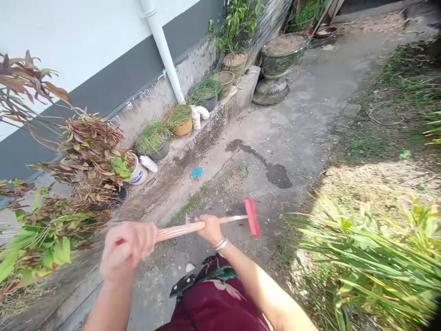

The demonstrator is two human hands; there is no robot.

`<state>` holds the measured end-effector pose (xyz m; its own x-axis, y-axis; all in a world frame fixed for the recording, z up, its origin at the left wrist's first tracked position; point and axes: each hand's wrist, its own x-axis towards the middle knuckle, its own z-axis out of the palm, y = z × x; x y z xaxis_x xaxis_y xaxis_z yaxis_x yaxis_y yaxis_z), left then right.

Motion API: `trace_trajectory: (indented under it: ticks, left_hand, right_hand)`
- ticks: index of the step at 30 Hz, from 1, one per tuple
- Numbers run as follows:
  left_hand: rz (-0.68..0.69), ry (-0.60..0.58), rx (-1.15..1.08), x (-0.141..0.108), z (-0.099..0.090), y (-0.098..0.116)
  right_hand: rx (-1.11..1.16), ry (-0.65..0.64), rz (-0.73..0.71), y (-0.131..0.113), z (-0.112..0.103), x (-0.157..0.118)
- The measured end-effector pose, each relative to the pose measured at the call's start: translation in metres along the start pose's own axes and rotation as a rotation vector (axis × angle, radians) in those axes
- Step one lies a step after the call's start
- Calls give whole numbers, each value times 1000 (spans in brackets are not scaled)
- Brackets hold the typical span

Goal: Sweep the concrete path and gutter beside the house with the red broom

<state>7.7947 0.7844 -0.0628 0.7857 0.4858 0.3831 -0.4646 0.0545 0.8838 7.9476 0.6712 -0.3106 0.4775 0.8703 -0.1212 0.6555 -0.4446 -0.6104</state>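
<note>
Across the front of my body runs a long-handled tool [179,230] with a pale, striped handle. Its flat red crosspiece [252,217] is at the right end, above the concrete; the tool's exact kind is unclear. My left hand [128,248], a little blurred, is closed round the handle's left end. Farther along, nearer the red head, my right hand [211,230] wraps the shaft, with a pale band [221,243] at its wrist.
Potted plants [151,138] line a low ledge by the wall, beside a white drainpipe [163,55]. A large round planter [280,55] stands farther back. A wet streak [275,172] and a small blue patch [197,172] mark the ground. Long-leaved plants [372,253] grow at right.
</note>
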Motion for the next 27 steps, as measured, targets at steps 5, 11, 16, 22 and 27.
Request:
trace_trajectory:
  ticks: [5, 11, 16, 22, 27]
  left_hand:
    - [109, -209, 297, 50, 70, 34]
    - [142, -104, 352, 75, 85, -29]
    - [159, 17, 148, 76, 55, -71]
    - [146, 217, 47, 83, -4, -87]
    - [159, 350, 70, 99, -70, -46]
  right_hand:
    - [263, -65, -216, -46, -14, 29]
    - [267, -318, -343, 7, -45, 67]
    - [46, -278, -170, 56, -67, 69]
    - [-84, -363, -128, 45, -57, 102]
    - [-152, -426, -191, -7, -39, 154]
